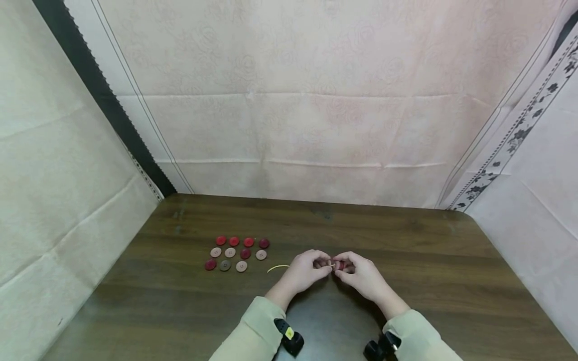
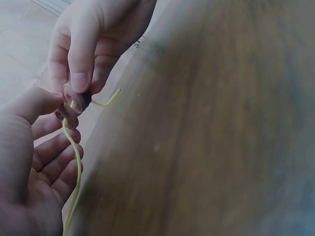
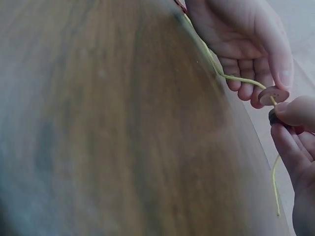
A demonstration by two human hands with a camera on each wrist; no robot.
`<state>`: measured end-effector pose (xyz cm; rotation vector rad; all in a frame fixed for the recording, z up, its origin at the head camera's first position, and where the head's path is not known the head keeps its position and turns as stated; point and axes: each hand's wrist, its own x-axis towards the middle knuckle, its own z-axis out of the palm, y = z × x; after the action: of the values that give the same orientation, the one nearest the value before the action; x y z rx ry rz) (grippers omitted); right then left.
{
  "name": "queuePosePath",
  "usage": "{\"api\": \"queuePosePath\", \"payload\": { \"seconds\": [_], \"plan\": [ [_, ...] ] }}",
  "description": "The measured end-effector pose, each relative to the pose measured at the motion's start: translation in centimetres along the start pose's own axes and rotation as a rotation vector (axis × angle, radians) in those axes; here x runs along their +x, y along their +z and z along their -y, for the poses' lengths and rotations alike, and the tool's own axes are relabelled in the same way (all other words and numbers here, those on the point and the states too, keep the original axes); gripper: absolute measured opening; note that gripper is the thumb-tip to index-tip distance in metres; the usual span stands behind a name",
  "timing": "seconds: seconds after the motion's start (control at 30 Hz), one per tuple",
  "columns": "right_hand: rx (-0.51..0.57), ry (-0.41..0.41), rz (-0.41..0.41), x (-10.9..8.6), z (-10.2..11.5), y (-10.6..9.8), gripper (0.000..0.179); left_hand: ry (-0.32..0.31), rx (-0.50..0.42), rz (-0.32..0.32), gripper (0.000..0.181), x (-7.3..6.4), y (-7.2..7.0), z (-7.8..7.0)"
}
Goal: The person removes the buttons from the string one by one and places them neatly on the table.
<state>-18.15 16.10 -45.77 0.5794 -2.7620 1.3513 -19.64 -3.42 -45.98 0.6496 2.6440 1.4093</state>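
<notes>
My left hand (image 1: 308, 271) and right hand (image 1: 361, 273) meet over the table, fingertips almost together. Between thumb and fingers, the left hand pinches a pale pink button (image 3: 273, 96) that has a yellow cord (image 2: 73, 196) running through it. The right hand pinches a small stack of buttons (image 2: 76, 98) on the same cord, a dark one (image 3: 273, 118) among them; its fingers hide much of the stack. A short free end of cord (image 3: 275, 189) sticks out beyond the right fingers. The rest trails past the left palm.
Left of the hands, several loose buttons lie in rough rows on the wooden table (image 1: 406, 235): red (image 1: 234, 241), dark red (image 1: 210, 264), pale pink (image 1: 230, 252) and grey (image 1: 225, 265). Pale cloth (image 1: 316, 130) hangs behind the table. Black devices (image 1: 292, 342) sit on both wrists.
</notes>
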Motion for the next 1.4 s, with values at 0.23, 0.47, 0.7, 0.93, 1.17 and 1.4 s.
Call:
{"api": "queuePosePath", "payload": {
  "seconds": [0.23,0.47,0.7,0.93,1.17,1.4],
  "plan": [
    [0.008,0.001,-0.005,-0.1,0.1,-0.3,0.027,-0.010,0.001,-0.019,0.017,-0.2,-1.0,0.0],
    [0.011,0.009,-0.020,-0.1,0.2,-0.6,0.026,-0.016,-0.004,-0.065,0.018,-0.5,-1.6,0.3],
    [0.003,0.024,-0.022,-0.1,0.2,-0.7,0.026,-0.025,-0.031,-0.089,0.014,-0.9,-2.2,0.6],
    [-0.004,0.049,-0.018,-0.1,0.1,-0.9,0.026,-0.056,-0.049,-0.109,0.012,-1.5,-3.4,1.1],
    [-0.014,0.030,-0.021,-0.3,-0.1,-0.9,0.025,-0.079,-0.052,-0.121,0.014,-1.8,-4.4,1.9],
    [-0.014,0.021,-0.018,-0.4,-0.3,-1.0,0.025,-0.102,-0.044,-0.146,0.014,-2.5,-5.6,2.4]
  ]
}}
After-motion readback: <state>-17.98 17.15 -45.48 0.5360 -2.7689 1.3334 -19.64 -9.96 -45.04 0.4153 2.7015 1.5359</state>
